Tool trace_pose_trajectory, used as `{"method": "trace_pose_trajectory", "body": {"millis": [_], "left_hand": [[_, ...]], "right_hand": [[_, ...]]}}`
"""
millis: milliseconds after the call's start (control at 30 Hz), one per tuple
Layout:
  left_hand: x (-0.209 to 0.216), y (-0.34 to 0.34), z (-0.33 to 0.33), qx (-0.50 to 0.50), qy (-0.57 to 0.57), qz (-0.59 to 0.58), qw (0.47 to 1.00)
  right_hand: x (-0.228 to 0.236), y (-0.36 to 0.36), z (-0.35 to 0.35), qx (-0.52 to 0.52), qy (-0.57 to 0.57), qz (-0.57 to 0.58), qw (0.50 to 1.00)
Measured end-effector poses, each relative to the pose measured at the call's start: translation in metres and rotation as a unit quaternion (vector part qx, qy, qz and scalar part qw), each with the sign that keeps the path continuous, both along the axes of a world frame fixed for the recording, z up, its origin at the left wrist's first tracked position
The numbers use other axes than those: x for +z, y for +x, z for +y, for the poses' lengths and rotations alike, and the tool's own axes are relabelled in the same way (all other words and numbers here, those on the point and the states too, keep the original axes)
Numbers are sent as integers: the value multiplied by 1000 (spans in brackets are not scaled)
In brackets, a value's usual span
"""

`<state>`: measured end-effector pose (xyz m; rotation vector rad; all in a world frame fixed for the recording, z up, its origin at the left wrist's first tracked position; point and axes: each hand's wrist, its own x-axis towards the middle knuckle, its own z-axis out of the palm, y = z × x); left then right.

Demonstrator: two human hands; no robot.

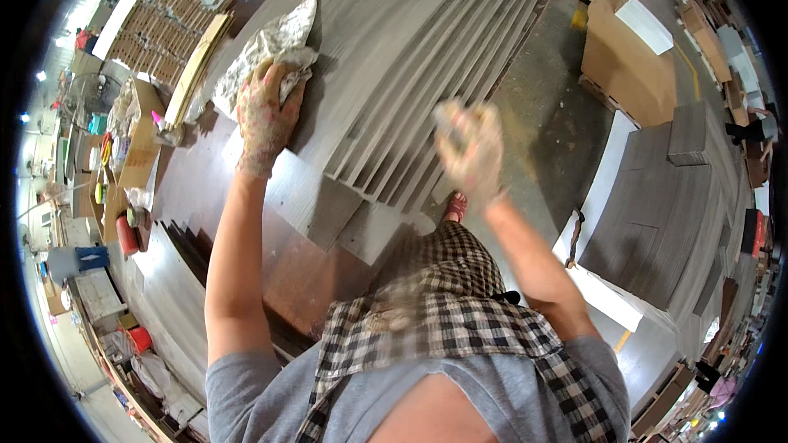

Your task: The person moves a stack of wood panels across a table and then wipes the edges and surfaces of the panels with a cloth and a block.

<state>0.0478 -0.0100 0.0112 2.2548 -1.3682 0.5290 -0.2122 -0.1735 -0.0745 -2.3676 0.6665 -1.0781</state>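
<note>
My left hand (269, 115), in a stained light work glove, grips a crumpled whitish cloth (267, 43) against a broad grey wood-grain panel (353, 25). Its fingers are curled into the folds. My right hand (472, 148), gloved too, is raised over the near right end of several long grey strips (427, 74). Motion blurs it, but the fingers look closed; a small greyish shape at the fingertips is too smeared to name. The strips lie overlapped side by side, running away from me. Short grey pieces (332, 209) lie at their near end.
Slatted brown pieces are stacked (160, 29) at the far left, near a fan (92, 92). A red cylinder (127, 235) stands at the left. To the right, cardboard (620, 49) and a large stack of grey boards (636, 205) border the concrete floor (558, 98).
</note>
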Motion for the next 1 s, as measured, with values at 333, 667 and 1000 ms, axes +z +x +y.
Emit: {"method": "trace_pose_trajectory", "body": {"millis": [333, 667, 1000], "left_hand": [[-2, -2, -8, 0, -11, 24, 1000], [2, -3, -9, 13, 27, 47, 998], [-4, 3, 6, 10, 29, 40, 999]], "right_hand": [[18, 17, -83, -94, -9, -17, 995], [20, 26, -139, -99, -15, 14, 995], [14, 42, -166, -111, 37, -28, 993]]}}
